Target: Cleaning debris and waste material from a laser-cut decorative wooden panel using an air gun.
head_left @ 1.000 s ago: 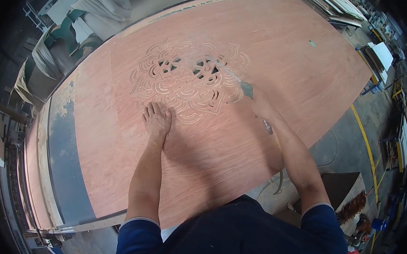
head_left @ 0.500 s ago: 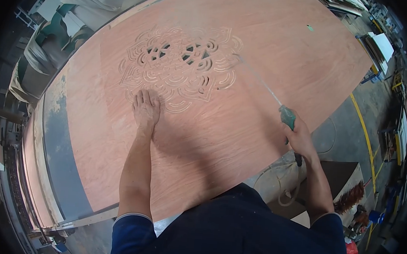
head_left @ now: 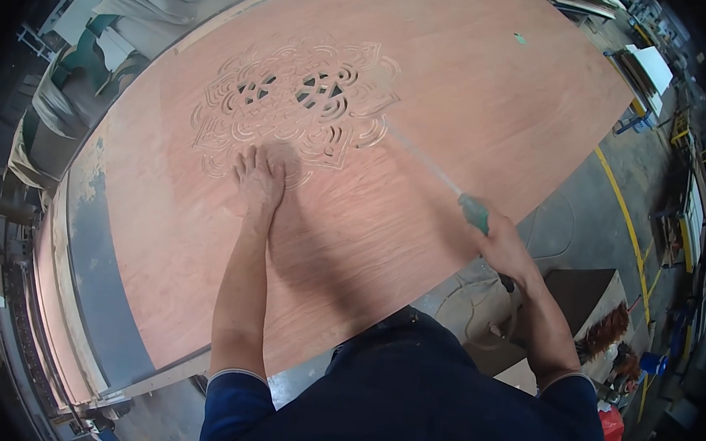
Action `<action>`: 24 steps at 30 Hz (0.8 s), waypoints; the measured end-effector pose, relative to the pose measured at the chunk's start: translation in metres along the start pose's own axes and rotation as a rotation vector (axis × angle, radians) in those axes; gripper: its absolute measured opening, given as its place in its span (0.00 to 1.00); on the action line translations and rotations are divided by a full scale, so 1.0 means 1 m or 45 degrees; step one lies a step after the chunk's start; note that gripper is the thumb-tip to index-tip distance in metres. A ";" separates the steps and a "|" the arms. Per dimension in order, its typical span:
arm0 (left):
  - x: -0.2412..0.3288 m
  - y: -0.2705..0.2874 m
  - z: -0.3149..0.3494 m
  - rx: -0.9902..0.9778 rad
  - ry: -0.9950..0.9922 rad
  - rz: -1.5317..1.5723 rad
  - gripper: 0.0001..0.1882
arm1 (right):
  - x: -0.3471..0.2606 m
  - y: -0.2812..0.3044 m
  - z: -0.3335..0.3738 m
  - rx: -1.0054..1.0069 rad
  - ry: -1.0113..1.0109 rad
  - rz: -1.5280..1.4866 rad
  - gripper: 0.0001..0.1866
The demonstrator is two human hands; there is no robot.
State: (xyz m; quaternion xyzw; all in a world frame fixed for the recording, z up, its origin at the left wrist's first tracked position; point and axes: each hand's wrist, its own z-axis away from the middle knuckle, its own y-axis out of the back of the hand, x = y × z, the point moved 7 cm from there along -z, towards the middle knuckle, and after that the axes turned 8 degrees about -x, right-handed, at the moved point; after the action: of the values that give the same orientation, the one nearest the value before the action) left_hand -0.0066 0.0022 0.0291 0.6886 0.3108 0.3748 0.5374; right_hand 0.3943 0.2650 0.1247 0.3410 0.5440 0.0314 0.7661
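Note:
A large pinkish plywood panel (head_left: 417, 250) lies flat before me, with a carved mandala-like pattern (head_left: 335, 136) of curved grooves and several cut-through openings. My left hand (head_left: 260, 178) rests palm down on the panel at the pattern's near edge. Its fingers are spread and hold nothing. On the right, my right hand (head_left: 507, 245) is wrapped round the green handle of an air blow gun (head_left: 474, 213). The gun's long thin nozzle reaches left and away, its tip by the pattern's right side. A hose seems to hang below that hand, partly hidden by my arm.
A grey strip (head_left: 109, 259) of the bed shows along the panel's left side. Stacked sheets (head_left: 648, 74) stand beyond the far right corner. At lower right are a brown box (head_left: 579, 296), a reddish-brown feather duster (head_left: 605, 330) and a blue container (head_left: 653, 363).
The whole view has shifted slightly. My left hand has slid a little rightward along the pattern's near edge, its fingers wider apart. The blow gun's tip has come nearer to me.

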 end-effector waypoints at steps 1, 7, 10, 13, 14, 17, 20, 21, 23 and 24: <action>0.013 -0.002 0.000 -0.015 -0.040 -0.028 0.32 | -0.005 -0.005 -0.002 -0.060 0.091 0.061 0.24; 0.065 -0.012 -0.002 -0.141 -0.055 -0.010 0.32 | -0.014 0.004 -0.033 -0.246 -0.046 0.026 0.24; 0.084 -0.014 -0.011 -0.124 -0.041 0.143 0.33 | -0.015 0.016 -0.063 -0.313 0.063 0.097 0.23; 0.118 -0.024 -0.029 -0.127 0.018 0.179 0.34 | -0.002 0.032 -0.099 -0.337 0.216 0.158 0.23; 0.131 -0.028 -0.035 -0.125 0.050 0.170 0.34 | -0.002 0.040 -0.110 -0.366 0.337 0.222 0.23; 0.164 -0.040 -0.050 -0.094 0.113 0.137 0.35 | 0.004 0.081 -0.154 -0.289 0.290 0.248 0.23; 0.185 -0.052 -0.058 -0.051 0.144 0.082 0.36 | 0.005 0.094 -0.181 -0.555 0.338 0.381 0.23; 0.189 -0.057 -0.058 -0.053 0.174 0.022 0.36 | 0.009 0.100 -0.192 -0.574 0.345 0.378 0.23; 0.195 -0.060 -0.061 -0.062 0.218 -0.040 0.36 | 0.014 0.120 -0.214 -0.394 0.360 0.289 0.22; 0.197 -0.058 -0.062 -0.063 0.214 -0.040 0.36 | 0.014 0.125 -0.220 -0.410 0.362 0.287 0.22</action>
State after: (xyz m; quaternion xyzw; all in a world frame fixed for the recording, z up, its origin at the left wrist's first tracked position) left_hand 0.0428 0.2107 0.0174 0.6364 0.3562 0.4304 0.5319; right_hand 0.2524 0.4738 0.1447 0.2650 0.5929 0.2508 0.7179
